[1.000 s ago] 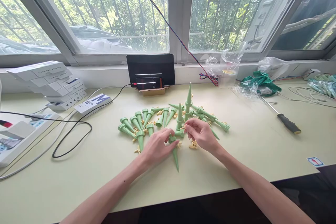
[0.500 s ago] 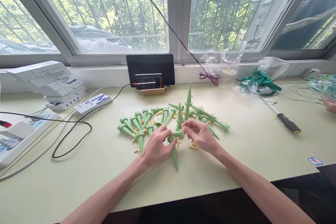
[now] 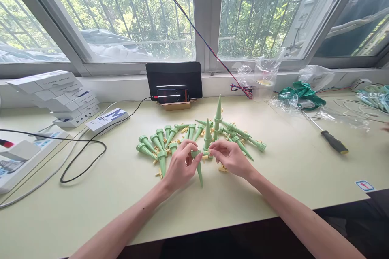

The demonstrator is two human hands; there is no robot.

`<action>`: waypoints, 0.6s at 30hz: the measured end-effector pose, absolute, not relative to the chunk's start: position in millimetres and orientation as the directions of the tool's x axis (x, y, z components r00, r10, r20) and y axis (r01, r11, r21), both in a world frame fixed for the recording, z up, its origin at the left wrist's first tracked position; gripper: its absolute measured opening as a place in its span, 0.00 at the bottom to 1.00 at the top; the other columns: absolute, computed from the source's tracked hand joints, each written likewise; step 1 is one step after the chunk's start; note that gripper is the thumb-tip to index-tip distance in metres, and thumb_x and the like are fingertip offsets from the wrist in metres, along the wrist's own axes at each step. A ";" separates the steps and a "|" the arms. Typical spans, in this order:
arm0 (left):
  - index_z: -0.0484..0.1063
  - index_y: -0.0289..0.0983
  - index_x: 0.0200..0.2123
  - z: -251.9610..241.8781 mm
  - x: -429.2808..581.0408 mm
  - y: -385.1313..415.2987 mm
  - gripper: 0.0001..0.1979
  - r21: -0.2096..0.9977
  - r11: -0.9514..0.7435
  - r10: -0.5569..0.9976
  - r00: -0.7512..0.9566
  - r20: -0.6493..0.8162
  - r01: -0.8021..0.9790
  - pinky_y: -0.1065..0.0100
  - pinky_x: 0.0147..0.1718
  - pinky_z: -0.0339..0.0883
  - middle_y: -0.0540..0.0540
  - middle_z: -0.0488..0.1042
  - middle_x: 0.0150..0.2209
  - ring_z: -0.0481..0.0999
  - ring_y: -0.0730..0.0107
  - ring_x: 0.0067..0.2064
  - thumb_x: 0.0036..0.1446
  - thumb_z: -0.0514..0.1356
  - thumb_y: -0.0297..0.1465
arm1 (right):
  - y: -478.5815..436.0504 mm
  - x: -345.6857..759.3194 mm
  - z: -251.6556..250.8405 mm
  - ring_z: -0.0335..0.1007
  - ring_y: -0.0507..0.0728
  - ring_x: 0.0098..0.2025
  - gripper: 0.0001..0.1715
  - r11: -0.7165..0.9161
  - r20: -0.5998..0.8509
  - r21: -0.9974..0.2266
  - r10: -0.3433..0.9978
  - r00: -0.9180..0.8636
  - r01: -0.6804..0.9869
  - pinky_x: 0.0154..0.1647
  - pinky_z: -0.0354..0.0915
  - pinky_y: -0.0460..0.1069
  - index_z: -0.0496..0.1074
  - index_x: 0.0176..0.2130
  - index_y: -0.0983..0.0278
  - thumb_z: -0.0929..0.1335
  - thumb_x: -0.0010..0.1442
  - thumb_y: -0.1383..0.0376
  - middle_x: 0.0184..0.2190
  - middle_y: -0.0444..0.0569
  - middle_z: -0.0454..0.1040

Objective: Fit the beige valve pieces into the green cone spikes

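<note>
At centre frame, just above the table [image 3: 273, 178], the left hand [image 3: 180, 166] pinches a green spike [image 3: 199, 173] by its collar while the right hand [image 3: 232, 158] pinches a small fitting [image 3: 206, 153] against it, a join probably best held square.

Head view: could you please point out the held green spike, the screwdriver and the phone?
Spike [image 3: 199, 172], head view, on its tapering lower body.
Screwdriver [image 3: 334, 144], head view, on its black handle.
Phone [image 3: 172, 96], head view, on its dark screen.
</note>
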State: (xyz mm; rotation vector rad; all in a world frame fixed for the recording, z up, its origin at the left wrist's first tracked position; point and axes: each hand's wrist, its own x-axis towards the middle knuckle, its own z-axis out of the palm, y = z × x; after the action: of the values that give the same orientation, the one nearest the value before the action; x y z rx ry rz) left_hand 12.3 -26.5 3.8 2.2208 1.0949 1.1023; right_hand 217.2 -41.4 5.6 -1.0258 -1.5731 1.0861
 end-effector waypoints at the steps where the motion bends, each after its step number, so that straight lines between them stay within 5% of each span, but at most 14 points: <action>1: 0.64 0.38 0.34 4.0 12.5 -26.6 0.07 0.663 -0.595 0.803 0.367 0.470 0.453 0.72 0.25 0.67 0.48 0.67 0.42 0.64 0.80 0.27 0.64 0.57 0.33 | -41.3 217.2 5.4 0.67 0.52 0.26 0.10 0.259 0.228 -0.957 0.949 -0.219 0.127 0.28 0.67 0.48 0.75 0.39 0.62 0.70 0.62 0.57 0.30 0.46 0.75; 8: 0.65 0.38 0.34 3.5 12.8 -26.5 0.06 0.684 -0.595 0.803 0.352 0.481 0.423 0.73 0.28 0.70 0.47 0.69 0.40 0.71 0.74 0.34 0.64 0.58 0.33 | -40.4 217.4 3.8 0.67 0.52 0.26 0.10 0.274 0.232 -0.952 0.937 -0.262 0.139 0.29 0.68 0.48 0.75 0.38 0.63 0.69 0.62 0.58 0.31 0.47 0.75; 18: 0.65 0.38 0.35 3.4 14.3 -26.1 0.05 0.679 -0.603 0.797 0.334 0.502 0.418 0.73 0.27 0.71 0.48 0.69 0.39 0.70 0.76 0.32 0.64 0.58 0.32 | -44.3 215.7 12.6 0.68 0.52 0.28 0.07 0.297 0.258 -0.939 0.942 -0.215 0.172 0.28 0.67 0.47 0.73 0.35 0.64 0.69 0.62 0.62 0.29 0.46 0.74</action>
State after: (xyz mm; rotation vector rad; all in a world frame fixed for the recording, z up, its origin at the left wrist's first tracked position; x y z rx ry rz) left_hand 14.3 -26.1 3.4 2.1727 1.0678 1.1837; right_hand 215.7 -44.3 12.6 -1.0384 -1.6209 1.0229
